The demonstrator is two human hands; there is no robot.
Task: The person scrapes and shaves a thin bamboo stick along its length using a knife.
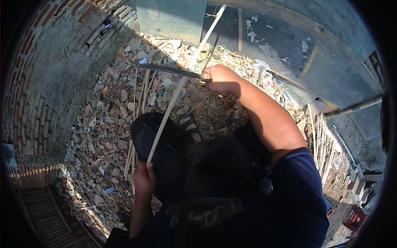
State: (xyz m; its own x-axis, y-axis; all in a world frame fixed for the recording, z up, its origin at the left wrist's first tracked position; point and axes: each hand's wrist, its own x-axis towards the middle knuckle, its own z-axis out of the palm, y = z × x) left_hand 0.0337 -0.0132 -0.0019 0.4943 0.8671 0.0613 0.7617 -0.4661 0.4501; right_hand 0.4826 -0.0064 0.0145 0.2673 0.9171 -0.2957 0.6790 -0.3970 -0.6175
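Note:
My left hand point(143, 177) grips the near end of a long pale bamboo strip point(182, 82) that runs up and away to the top of the view. My right hand point(218, 77) is closed on the handle of a long dark blade point(169, 70), held out to the left. The blade lies across the strip, touching it about two thirds of the way up. My knees in dark trousers point(165, 144) sit under the strip, with a sandalled foot point(190, 126) beside them.
The ground is covered with rubble, chips and shavings point(103, 124). Several thin bamboo slats point(140, 95) lie on it to the left of the strip, more point(320, 140) at the right. A brick wall point(37, 82) curves at left; dark boards point(289, 45) stand behind.

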